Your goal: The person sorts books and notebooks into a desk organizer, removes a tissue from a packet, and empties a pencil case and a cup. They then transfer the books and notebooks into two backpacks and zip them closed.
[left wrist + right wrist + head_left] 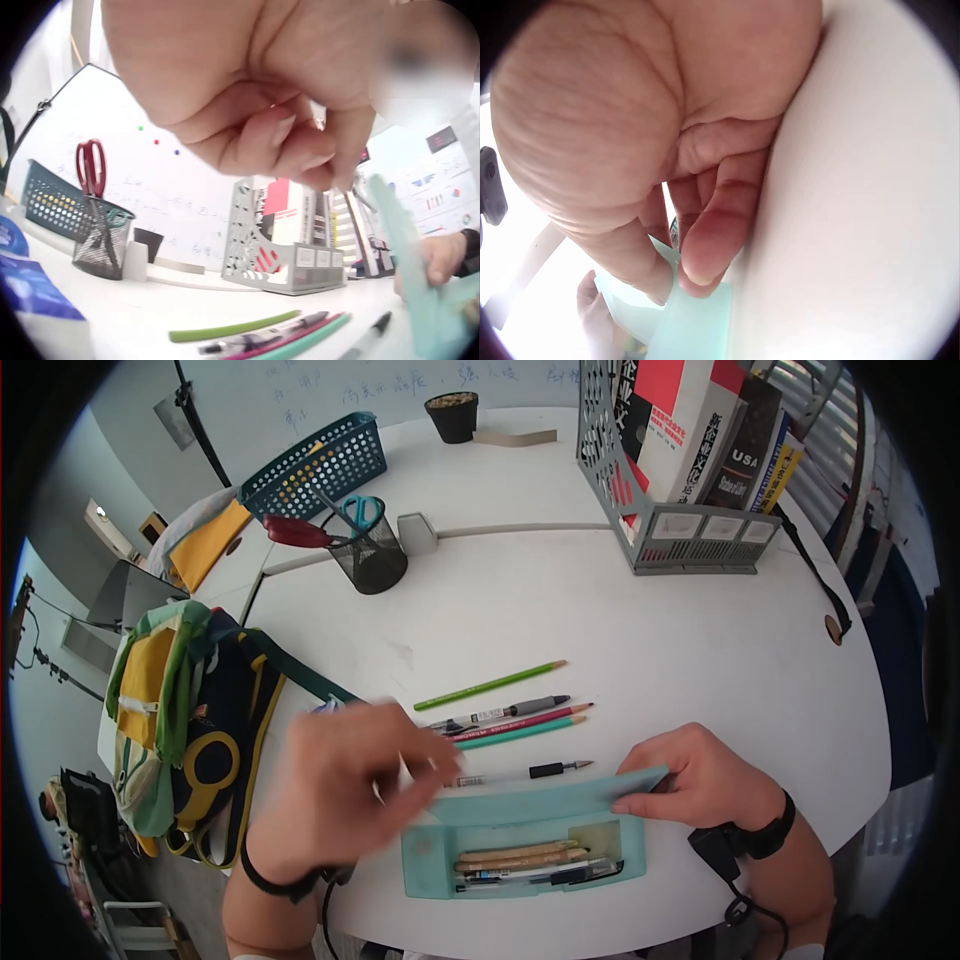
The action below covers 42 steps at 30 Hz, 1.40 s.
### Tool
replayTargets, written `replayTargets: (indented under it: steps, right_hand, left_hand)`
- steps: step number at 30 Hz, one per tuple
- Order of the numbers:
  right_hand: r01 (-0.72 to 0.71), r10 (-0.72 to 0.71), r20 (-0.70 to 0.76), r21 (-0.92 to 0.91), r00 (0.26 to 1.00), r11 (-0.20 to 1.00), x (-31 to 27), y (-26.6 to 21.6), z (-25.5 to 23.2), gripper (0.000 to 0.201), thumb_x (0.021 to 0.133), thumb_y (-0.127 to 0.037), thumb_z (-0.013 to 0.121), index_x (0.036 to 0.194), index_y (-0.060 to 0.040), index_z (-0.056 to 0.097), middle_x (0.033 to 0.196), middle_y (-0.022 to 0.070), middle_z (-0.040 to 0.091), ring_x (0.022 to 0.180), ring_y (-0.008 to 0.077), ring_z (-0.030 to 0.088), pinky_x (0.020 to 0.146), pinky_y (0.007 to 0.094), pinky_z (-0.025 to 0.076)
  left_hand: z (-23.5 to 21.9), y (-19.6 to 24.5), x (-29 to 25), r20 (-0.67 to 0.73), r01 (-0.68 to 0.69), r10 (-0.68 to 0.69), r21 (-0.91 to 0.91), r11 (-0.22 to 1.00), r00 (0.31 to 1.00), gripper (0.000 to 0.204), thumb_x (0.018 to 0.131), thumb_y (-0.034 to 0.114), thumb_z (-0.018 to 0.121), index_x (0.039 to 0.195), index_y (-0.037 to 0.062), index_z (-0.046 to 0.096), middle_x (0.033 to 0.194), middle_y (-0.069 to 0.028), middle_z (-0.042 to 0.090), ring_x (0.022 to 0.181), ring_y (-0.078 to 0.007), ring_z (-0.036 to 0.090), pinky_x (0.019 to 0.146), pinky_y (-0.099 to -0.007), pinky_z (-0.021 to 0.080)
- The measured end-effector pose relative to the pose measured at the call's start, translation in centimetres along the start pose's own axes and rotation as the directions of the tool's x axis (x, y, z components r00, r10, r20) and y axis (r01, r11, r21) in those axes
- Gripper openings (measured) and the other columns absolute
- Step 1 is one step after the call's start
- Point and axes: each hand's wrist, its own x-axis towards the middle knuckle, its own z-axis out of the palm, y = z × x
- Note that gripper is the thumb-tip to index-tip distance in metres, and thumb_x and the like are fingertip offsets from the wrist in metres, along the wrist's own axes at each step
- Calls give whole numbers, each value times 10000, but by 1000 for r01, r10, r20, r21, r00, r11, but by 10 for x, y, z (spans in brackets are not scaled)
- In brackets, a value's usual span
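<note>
A light teal pencil case (412, 865) stands with its lid (540, 797) raised. Brown pencils (515, 853) and pens (560, 874) lie inside it. My right hand (705, 778) pinches the lid's right end between thumb and fingers. Over the left end hovers my left hand (345, 785), blurred, its fingers loosely bent with nothing visible in them. Behind the case lie a capped pen (548, 770), a teal pencil (520, 733), a dark red pencil (530, 721), a grey pen (525, 708) and a green pencil (490, 685). The left hand partly hides several of them.
A backpack (160, 690) sits at the left table edge. Farther back stand a mesh pen cup (370, 563) with scissors (360, 512), a teal basket (330, 465), a plant pot (453, 422) and, on the right, a grey file holder (690, 555) of books.
</note>
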Motion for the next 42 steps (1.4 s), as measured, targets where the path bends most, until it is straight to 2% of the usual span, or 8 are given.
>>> replayTargets:
  steps: [3, 6, 17, 23, 30, 32, 37, 42]
  right_hand:
    - [122, -120, 52, -39, 991, 992, 2, 0, -2, 262, 936, -103, 821, 1196, -74, 822, 925, 21, 759, 676, 51, 560, 623, 220, 466]
    - [46, -35, 132, -82, 991, 996, 0, -10, -5, 376, 879, -20, 849, 1248, -86, 817, 1023, 43, 788, 751, 80, 620, 673, 228, 492]
    - [42, -26, 126, -128, 992, 991, 1, -16, -2, 325, 876, -39, 851, 1200, -52, 823, 1027, 84, 794, 862, 145, 723, 786, 262, 560]
    - [14, -2, 89, -133, 996, 991, 2, -15, -1, 297, 886, -44, 841, 1183, -38, 825, 1015, 93, 796, 883, 157, 737, 810, 271, 565]
    - [-27, 37, 58, -165, 998, 986, 2, -17, 1, 283, 895, -49, 835, 1177, -29, 824, 1004, 85, 793, 873, 147, 721, 808, 265, 558]
    - [11, 0, 78, -135, 997, 991, 1, -13, -2, 291, 895, -49, 836, 1185, -37, 824, 1012, 81, 792, 871, 140, 714, 800, 261, 554]
    - [46, -33, 118, -108, 992, 993, -1, -15, -2, 326, 890, -46, 838, 1215, -72, 822, 1037, 66, 791, 860, 122, 695, 779, 248, 545]
    - [44, -22, 141, -152, 990, 987, -1, -16, -2, 341, 889, -63, 842, 1228, -91, 822, 1044, 62, 793, 850, 129, 700, 779, 250, 554]
  left_hand:
    - [-8, -14, 18, 102, 363, -376, 121, 924, 921, 238, 821, 48, 883, 1049, 21, 819, 892, -103, 734, 731, -161, 704, 668, -298, 549]
    - [9, -44, 17, 133, 211, -230, 141, 967, 964, 262, 820, 78, 890, 1067, 24, 822, 950, -121, 747, 798, -218, 726, 713, -333, 568]
    - [18, -30, 21, 192, 383, -398, 113, 917, 897, 193, 832, 54, 839, 1009, 11, 775, 927, -125, 762, 847, -231, 733, 781, -339, 568]
    - [11, -38, 13, -34, 210, -208, 84, 974, 978, 193, 875, -30, 765, 1064, -4, 736, 891, -74, 734, 816, -154, 693, 766, -302, 553]
    - [-27, -58, 5, -365, -66, -227, -640, 766, 903, 187, 966, 16, 778, 1133, -27, 706, 1005, -17, 712, 919, -65, 638, 853, -221, 493]
    - [-36, -57, 1, -363, -168, -191, -754, 635, 912, 195, 1012, 69, 750, 1173, -23, 689, 1018, -45, 708, 871, -108, 638, 836, -248, 511]
    - [-40, -28, -7, -438, -145, -356, -774, 616, 825, 188, 1102, 153, 632, 1217, 6, 602, 1036, -119, 719, 984, -208, 741, 900, -359, 603]
    - [-39, -55, -13, -418, -163, -274, -755, 636, 866, 193, 1118, 154, 597, 1243, 63, 482, 1098, -189, 751, 875, -226, 777, 776, -324, 639]
